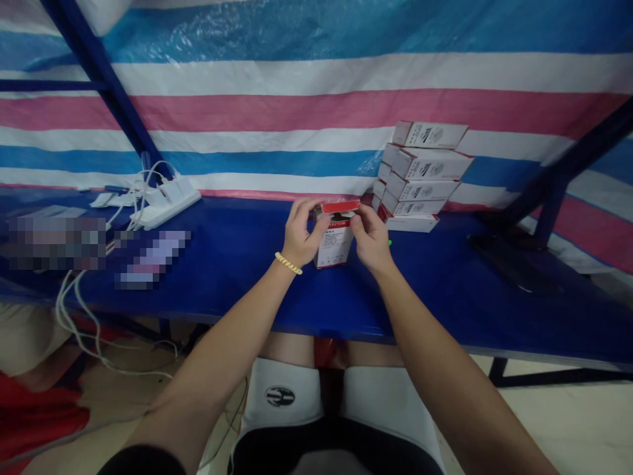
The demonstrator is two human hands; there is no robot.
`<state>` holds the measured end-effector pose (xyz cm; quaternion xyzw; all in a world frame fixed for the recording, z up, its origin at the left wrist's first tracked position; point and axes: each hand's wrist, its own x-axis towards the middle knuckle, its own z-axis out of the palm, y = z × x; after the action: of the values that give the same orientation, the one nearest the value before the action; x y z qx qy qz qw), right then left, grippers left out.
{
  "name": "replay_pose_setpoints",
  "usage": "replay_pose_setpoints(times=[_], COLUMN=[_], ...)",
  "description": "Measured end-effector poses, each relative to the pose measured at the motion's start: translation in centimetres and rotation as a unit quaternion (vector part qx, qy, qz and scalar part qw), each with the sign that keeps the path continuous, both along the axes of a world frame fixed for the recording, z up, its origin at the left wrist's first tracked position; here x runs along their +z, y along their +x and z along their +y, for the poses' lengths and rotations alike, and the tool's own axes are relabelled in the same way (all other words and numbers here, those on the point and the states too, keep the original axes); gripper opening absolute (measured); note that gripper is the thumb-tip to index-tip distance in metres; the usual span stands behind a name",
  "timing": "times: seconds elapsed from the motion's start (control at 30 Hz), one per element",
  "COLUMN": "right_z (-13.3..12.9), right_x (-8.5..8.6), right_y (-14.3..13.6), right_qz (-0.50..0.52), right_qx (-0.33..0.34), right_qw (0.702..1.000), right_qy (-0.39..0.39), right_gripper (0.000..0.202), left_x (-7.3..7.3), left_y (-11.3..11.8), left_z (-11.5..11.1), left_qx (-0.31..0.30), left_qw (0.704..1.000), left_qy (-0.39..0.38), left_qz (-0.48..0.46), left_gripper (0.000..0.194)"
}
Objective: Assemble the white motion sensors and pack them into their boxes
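A small white carton (334,245) with a red band stands upright on the blue table, its red-edged top flap raised and the top open. On its left side my left hand (302,232) is closed, fingers at the flap and thumb against the upper front. My right hand (370,236) grips the upper right corner in the same way, thumb on the front edge. Something dark shows inside the opening, too small to make out. A yellow twisted band (289,263) circles my left wrist.
Behind my right hand several similar cartons (428,191) are stacked against the striped sheet (277,112). At left on the blue table (237,264) lie a white power strip (165,203) with cables and some blurred-out items. A dark flat object (514,264) lies at right.
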<state>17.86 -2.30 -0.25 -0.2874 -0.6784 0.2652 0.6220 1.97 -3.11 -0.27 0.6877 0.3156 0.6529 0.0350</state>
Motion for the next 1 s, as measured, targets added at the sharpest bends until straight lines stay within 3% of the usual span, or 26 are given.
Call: replay_pose_setpoints(times=[0.1,0.4,0.6,0.83,1.0], right_z=[0.1,0.3,0.6,0.6,0.1], right_x=[0.0,-0.1,-0.6,-1.0,-0.3], right_y=[0.1,0.3,0.1,0.3,0.5], right_qz=[-0.002,0.008,0.014,0.009,-0.041], right_qx=[-0.011,-0.052,-0.038,-0.021,-0.03], right_qw=[1.0,0.999,0.999,0.999,0.999], right_qy=[-0.013,-0.005,-0.019,-0.026,0.003], right_gripper=[0.052,0.054,0.049,0.067,0.055], left_x=[0.6,0.6,0.4,0.6,0.6], left_y=[-0.3,-0.2,-0.2,-0.3,-0.3], left_z=[-0.1,0.8,0.6,0.1,0.0], left_qx=[-0.001,-0.093,-0.057,-0.009,-0.015], left_qw=[1.0,0.985,0.992,1.0,0.999], left_qy=[0.002,-0.114,-0.079,-0.01,0.028], left_qz=[0.003,-0.09,-0.083,0.02,0.038], left_gripper=[0.043,0.041,0.037,0.037,0.033])
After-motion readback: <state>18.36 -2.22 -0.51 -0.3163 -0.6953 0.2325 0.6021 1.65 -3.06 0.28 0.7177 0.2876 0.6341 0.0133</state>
